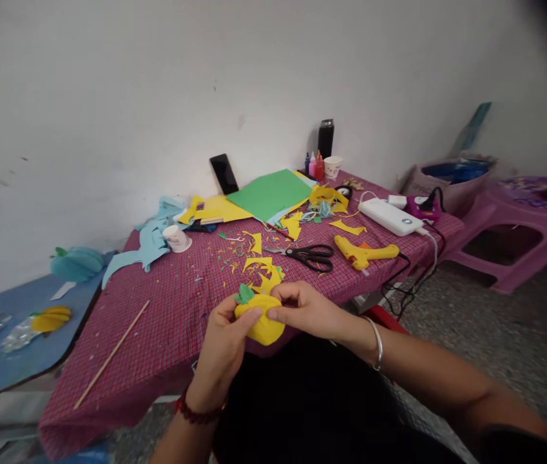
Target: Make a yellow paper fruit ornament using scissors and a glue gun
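Red checked cloth covers your worktop, strewn with yellow paper scraps. At its near edge you hold a yellow paper fruit with a green leaf between both hands: your left hand pinches its left side, your right hand grips its top-right. Black scissors and a yellow glue gun lie just beyond.

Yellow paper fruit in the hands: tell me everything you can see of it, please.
The yellow fruit is a small rounded shape that looks built from layers of paper or thin craft sheet. A green leaf sits at its upper left. The left hand grips it from below, thumb laid across its front. The right hand pinches its upper right edge with the fingers. It is held in the air at the near edge of the table, touching only the hands.
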Available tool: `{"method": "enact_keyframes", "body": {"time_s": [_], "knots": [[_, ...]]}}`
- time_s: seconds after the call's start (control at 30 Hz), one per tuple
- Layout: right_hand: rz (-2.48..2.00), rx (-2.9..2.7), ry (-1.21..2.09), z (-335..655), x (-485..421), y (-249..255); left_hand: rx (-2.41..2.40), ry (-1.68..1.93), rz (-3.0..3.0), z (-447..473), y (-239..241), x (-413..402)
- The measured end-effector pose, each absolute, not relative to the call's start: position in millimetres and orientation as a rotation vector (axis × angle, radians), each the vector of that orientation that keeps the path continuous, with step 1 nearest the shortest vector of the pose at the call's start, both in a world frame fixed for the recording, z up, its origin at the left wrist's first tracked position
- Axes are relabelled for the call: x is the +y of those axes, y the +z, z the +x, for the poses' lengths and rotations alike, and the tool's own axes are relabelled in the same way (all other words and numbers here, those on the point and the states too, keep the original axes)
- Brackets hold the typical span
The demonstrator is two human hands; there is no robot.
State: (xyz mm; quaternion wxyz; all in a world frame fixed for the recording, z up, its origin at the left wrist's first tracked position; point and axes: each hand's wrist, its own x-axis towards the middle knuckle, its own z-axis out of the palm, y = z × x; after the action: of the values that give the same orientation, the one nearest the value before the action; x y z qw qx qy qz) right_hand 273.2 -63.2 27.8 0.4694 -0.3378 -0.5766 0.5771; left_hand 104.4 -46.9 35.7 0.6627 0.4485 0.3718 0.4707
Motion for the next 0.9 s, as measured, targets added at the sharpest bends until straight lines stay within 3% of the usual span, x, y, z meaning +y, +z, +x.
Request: {"method": "enact_keyframes", "body": {"time_s": [0.6, 0.9], "knots": [[-0.890, -1.448, 1.366, 274, -61, 25, 0.881, 1.244, 1.028, 97, 37, -39], [-0.945, -1.387, 1.220, 278, -59, 28, 0.914, 1.001, 1.387, 94, 34, -41]]}}
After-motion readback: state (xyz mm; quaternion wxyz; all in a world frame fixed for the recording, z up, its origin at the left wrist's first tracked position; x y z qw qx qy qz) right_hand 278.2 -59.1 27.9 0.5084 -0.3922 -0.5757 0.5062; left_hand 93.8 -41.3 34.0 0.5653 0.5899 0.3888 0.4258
